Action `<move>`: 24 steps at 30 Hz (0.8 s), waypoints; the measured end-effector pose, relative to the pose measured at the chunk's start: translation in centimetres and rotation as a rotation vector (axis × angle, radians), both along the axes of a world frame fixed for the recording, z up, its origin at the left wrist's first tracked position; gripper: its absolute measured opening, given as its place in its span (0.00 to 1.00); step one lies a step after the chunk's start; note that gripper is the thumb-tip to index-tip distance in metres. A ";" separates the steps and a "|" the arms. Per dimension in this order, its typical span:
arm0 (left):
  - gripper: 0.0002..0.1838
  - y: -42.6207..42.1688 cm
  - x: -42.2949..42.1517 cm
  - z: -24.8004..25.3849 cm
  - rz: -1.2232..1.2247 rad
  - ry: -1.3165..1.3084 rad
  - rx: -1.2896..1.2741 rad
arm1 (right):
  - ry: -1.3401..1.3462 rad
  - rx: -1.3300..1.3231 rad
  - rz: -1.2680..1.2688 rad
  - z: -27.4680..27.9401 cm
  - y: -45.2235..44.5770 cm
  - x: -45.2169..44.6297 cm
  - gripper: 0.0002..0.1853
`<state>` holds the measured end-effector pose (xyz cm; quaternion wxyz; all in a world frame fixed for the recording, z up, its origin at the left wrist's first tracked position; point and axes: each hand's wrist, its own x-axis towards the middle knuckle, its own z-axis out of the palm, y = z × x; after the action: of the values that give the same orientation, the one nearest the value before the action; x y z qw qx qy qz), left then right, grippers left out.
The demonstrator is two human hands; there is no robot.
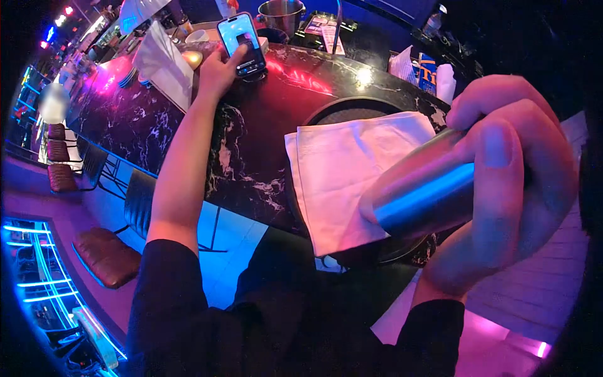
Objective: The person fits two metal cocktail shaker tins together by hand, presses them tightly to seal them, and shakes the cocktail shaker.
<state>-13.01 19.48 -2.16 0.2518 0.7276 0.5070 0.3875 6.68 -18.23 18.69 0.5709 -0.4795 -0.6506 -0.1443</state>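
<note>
My left hand (220, 72) grips the lower left side of a smartphone (233, 32) with a lit screen, its thumb lying across the glass. The phone is tilted up at the far side of the dark marble counter (251, 141). Close to the camera, my right hand (515, 151) is wrapped around a shiny metal cylinder (427, 198), slanted with its rounded end down toward the left. Whether it is a cup or a shaker part I cannot tell. Below and behind it, a folded pale cloth (339, 163) lies over a round black tray (336, 112).
A metal bucket (281, 16) stands at the counter's back. White folded paper or cloth (164, 66) and a small gold object (192, 59) sit left of the phone. A blue packet (428, 72) lies back right. Chairs, one a brown-cushioned seat (105, 256), line the left.
</note>
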 end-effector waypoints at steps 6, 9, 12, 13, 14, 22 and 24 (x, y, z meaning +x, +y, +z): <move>0.38 1.5 -0.3 -1.1 -0.023 -0.091 -0.039 | -0.458 0.069 0.233 -0.1 -0.1 3.3 0.11; 0.36 1.4 -0.4 -0.9 -0.045 -0.082 -0.029 | -0.429 0.026 0.204 0.1 -0.2 3.4 0.12; 0.34 2.7 -0.6 -1.8 -0.060 -0.167 -0.038 | -0.415 0.105 0.188 -0.4 0.0 2.7 0.10; 0.34 3.3 -0.7 -2.3 -0.058 -0.167 -0.038 | -0.412 0.138 0.184 -0.4 0.0 2.7 0.10; 0.35 3.8 -0.8 -2.8 -0.128 -0.301 -0.105 | -0.360 0.031 0.149 0.2 -0.4 3.0 0.10; 0.26 4.7 -1.3 -3.7 -0.227 -0.383 0.019 | -0.254 0.102 0.104 -0.9 0.2 2.4 0.14; 0.23 4.3 -1.3 -3.6 -0.255 -0.449 -0.051 | -0.311 0.178 0.150 -0.9 0.4 1.8 0.14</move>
<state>-14.32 23.80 -5.72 0.4232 0.6748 0.3523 0.4913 8.44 -17.82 17.78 0.5129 -0.3493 -0.7496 -0.2304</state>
